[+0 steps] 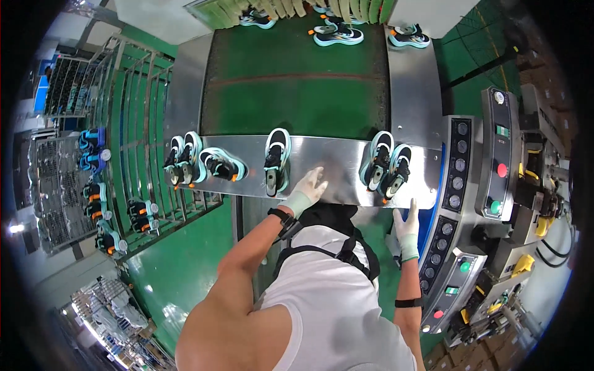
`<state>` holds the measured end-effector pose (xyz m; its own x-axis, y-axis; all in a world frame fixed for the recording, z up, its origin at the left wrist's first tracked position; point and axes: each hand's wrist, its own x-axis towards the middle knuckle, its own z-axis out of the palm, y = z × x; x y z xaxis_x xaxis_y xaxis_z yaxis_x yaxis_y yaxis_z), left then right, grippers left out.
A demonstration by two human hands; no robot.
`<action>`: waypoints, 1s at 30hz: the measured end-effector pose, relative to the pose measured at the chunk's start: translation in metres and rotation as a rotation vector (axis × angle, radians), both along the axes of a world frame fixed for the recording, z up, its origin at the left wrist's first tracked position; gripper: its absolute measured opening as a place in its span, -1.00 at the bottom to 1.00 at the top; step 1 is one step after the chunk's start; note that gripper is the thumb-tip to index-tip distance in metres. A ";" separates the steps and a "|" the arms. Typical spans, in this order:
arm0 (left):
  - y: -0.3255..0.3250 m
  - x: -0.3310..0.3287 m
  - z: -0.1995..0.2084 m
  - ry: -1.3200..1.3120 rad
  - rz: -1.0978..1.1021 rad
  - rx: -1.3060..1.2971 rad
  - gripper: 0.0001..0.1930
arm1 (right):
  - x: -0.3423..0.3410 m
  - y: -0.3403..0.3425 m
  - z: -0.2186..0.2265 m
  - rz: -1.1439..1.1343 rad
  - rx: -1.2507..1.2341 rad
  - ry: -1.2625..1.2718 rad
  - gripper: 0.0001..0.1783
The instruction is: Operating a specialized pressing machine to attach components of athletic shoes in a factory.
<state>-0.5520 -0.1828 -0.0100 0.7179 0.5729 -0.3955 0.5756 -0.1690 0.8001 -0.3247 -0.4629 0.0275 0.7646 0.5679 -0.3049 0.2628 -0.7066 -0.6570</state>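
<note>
My left hand [309,188], in a pale glove, reaches over the front edge of a steel table [322,162]; its fingers are spread and hold nothing. Just beyond it to the left is a single black-and-white sneaker [278,157] with a pale blue sole. My right hand [408,230], also gloved, is at the table's front edge with fingers stretched out and apart. The closest things to it are two similar sneakers, an outer one [399,168] and an inner one [378,159], side by side. Several more sneakers, one a tilted sneaker [223,164], sit at the table's left end.
A green conveyor belt [297,55] runs beyond the table under a strip curtain [291,9], with sneakers at its far end. Another sneaker [408,37] sits on the right steel rail. Control panels [497,154] with buttons and gauges stand right. Shoe racks [142,123] stand left.
</note>
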 end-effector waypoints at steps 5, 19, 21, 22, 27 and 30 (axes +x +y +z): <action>-0.010 -0.054 0.040 -0.087 0.167 0.095 -0.62 | -0.006 -0.015 -0.022 -0.008 -0.014 0.035 -0.14; 0.143 -0.209 -0.009 0.055 0.662 0.796 -0.34 | -0.045 -0.129 -0.037 -0.293 -0.184 0.107 -0.23; 0.156 -0.212 -0.019 0.190 0.515 0.861 -0.49 | -0.052 -0.120 -0.027 -0.310 -0.288 0.174 -0.24; 0.160 -0.210 -0.021 0.179 0.526 0.862 -0.63 | -0.055 -0.114 -0.024 -0.332 -0.276 0.206 -0.26; 0.189 -0.215 -0.017 0.082 0.474 0.762 -0.71 | -0.036 -0.087 -0.030 -0.325 -0.185 0.189 -0.27; 0.191 -0.197 0.029 0.117 0.483 0.708 -0.74 | -0.036 0.024 0.039 -0.201 -0.083 0.162 -0.29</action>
<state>-0.7487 0.0084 0.0188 0.3093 0.9442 0.1132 0.7851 -0.3207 0.5299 -0.3609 -0.4393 0.0665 0.7967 0.3777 -0.4719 0.0076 -0.7869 -0.6170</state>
